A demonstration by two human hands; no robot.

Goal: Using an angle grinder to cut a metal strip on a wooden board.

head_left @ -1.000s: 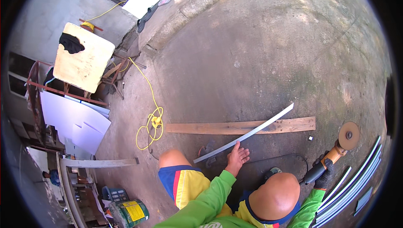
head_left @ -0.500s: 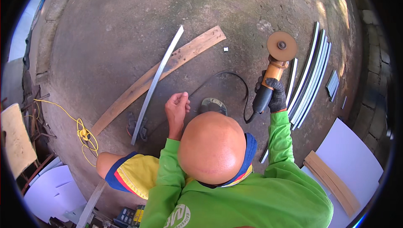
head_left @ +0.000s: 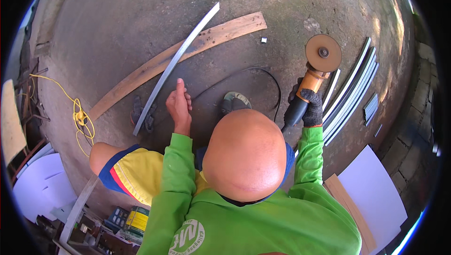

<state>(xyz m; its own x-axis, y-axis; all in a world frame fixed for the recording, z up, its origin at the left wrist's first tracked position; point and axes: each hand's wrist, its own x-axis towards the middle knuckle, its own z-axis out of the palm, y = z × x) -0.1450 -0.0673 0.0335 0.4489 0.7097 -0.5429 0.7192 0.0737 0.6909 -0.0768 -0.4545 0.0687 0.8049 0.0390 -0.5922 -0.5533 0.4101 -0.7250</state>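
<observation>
My right hand (head_left: 310,107), in a dark glove, grips the black handle of an orange angle grinder (head_left: 307,83). Its round disc (head_left: 323,53) hangs over the concrete, to the right of everything else. My bare left hand (head_left: 179,102) holds nothing; its fingers are curled and one digit sticks up. It hovers just right of a long grey metal strip (head_left: 176,64), which lies slanted across a wooden plank (head_left: 155,67). The strip's near end rests on a sandal (head_left: 141,116).
The grinder's black cable (head_left: 249,71) loops on the ground past my sandalled foot (head_left: 235,101). Several metal strips (head_left: 352,90) lie at the right, beside a white board (head_left: 371,189) and wooden slats (head_left: 350,212). A yellow cord (head_left: 77,114) lies at the left, and a small white offcut (head_left: 263,40) near the plank.
The view swung from left to right over the work. My left hand lifted off the metal strip and curled up beside it. The grinder stays gripped in my right hand.
</observation>
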